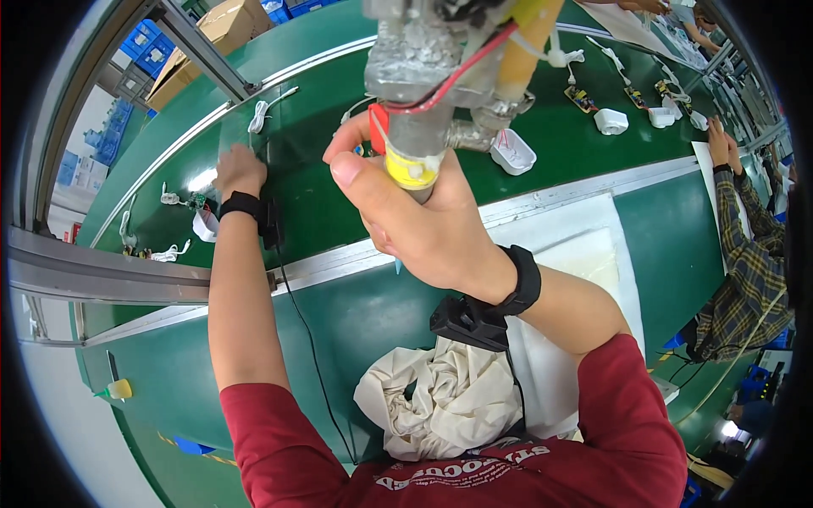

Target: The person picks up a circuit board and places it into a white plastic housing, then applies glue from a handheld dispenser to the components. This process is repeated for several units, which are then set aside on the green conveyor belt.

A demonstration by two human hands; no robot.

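My right hand [432, 229] is wrapped round the grip of a hot-glue gun [415, 110], a worn metal tool with a red lever, yellow tape and a red wire. Its upper part runs out of the picture at the top. Below that hand a small blue tip [398, 266] shows. My left hand [240, 173] is over the green conveyor belt, back upward, close to a white cable [258, 117]. Its fingers are mostly hidden, so what they touch is unclear. An open white plastic housing [513, 152] lies on the belt right of the glue gun.
More cables, circuit boards [581, 97] and white housings [611, 122] lie along the belt. A metal rail [330, 264] edges it. Crumpled cream cloth [440, 398] and white foam sheets [550, 322] are near me. A metal frame post [199, 51] stands left; a co-worker's hands [721, 146] are right.
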